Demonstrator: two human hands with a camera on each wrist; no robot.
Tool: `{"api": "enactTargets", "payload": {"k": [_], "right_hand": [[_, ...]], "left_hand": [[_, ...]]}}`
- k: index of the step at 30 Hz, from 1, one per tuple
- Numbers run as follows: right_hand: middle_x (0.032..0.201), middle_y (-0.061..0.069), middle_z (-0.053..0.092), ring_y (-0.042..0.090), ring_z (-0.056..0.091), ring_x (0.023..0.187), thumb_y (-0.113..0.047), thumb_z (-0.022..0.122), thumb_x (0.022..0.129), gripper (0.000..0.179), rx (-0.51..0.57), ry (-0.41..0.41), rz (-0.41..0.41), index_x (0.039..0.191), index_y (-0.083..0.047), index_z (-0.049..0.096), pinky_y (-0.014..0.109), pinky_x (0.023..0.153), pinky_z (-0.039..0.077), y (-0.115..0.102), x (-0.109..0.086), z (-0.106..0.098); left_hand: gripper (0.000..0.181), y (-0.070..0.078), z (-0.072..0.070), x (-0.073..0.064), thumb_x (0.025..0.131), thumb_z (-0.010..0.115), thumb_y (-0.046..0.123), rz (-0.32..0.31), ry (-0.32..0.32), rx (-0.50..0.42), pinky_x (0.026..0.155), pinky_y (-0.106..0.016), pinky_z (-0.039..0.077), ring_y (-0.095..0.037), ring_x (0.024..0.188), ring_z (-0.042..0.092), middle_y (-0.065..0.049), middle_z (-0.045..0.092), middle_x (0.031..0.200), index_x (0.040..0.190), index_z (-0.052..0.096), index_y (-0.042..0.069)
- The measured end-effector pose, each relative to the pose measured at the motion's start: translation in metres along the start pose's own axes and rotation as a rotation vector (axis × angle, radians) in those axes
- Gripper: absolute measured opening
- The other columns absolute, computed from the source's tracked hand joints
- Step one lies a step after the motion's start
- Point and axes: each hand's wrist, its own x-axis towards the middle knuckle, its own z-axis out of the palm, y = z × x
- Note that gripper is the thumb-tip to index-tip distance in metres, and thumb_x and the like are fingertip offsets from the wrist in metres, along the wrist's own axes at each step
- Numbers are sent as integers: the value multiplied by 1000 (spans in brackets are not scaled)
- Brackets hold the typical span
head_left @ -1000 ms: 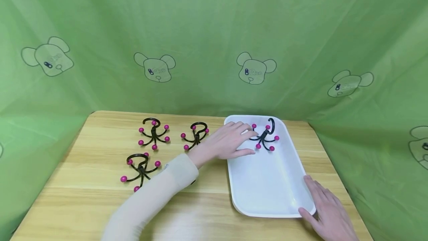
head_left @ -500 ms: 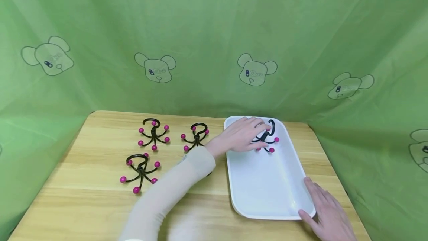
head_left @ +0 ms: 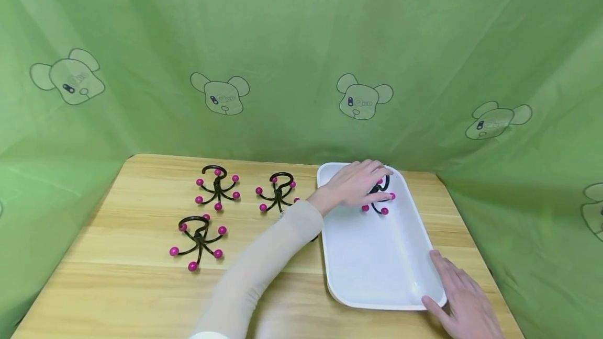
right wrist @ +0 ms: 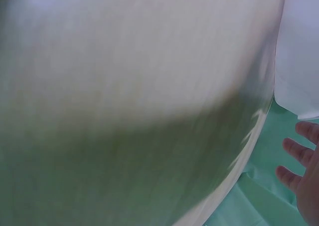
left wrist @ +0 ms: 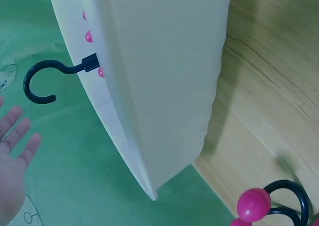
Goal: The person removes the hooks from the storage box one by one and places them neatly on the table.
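Note:
Inside the white tray (head_left: 377,255), at its far end, stands a black multi-arm hook rack (head_left: 377,189) with pink ball tips. My left hand (head_left: 355,183) is over the rack and covers part of it. In the left wrist view, the fingers of my left hand (left wrist: 15,161) are extended, apart from the rack's curved top hook (left wrist: 50,64), which rises above the tray rim. My right hand (head_left: 464,297) rests at the tray's near right corner, its thumb by the front rim. The right wrist view has my right hand (right wrist: 306,171) with fingers spread beside the tray (right wrist: 299,41).
Three similar racks stand on the wooden table to the left: one back left (head_left: 217,188), one in the middle (head_left: 279,193), one nearer (head_left: 200,238). A black tip (head_left: 314,238) peeks out beside my left sleeve (head_left: 268,271). Green cloth (head_left: 282,41) hangs around the table.
My left hand has moved right and slightly up, from the tray's left side to over the rack in it. The rack stays about where it was; my right hand has barely moved.

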Motion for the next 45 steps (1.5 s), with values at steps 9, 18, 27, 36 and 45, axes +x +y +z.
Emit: {"api": "enactTargets", "payload": {"k": [9, 18, 27, 36, 45], "right_hand": [[169, 19, 38, 43, 44, 144, -47, 72, 96, 102, 0, 7, -7, 171, -15, 12, 5, 120, -15, 1, -1, 0], [169, 18, 39, 40, 44, 146, -47, 73, 95, 101, -1, 24, -23, 170, -15, 14, 6, 123, -12, 1, -1, 0], [168, 19, 40, 44, 48, 140, -46, 73, 95, 101, 3, 18, -19, 170, -14, 14, 5, 122, -13, 0, 0, 0], [166, 19, 43, 39, 46, 145, -45, 74, 94, 100, 15, 31, -28, 170, -14, 16, 6, 123, -11, 1, -1, 1], [164, 20, 46, 39, 47, 144, -44, 74, 94, 100, 14, 39, -34, 170, -14, 17, 6, 123, -9, 1, -1, 2]], "left_hand": [[70, 0, 7, 14, 106, 41, 67, -26, -42, 22, 126, -32, 39, -15, 155, 40, 1, 43, 166, 161, 40, 23], [71, 0, 6, 23, 106, 41, 67, -23, -80, 73, 126, -32, 39, -15, 155, 39, 1, 41, 168, 163, 37, 24], [68, 1, 8, 28, 106, 46, 63, -53, -140, 77, 125, -32, 40, -16, 155, 41, -1, 41, 168, 162, 38, 26], [66, -1, 14, 29, 106, 50, 61, -57, -121, 93, 115, -28, 47, -13, 144, 49, 1, 48, 160, 161, 40, 27], [61, -5, 14, 29, 108, 47, 60, -74, -93, 101, 109, -27, 49, -11, 133, 52, 2, 54, 150, 159, 44, 26]]}}
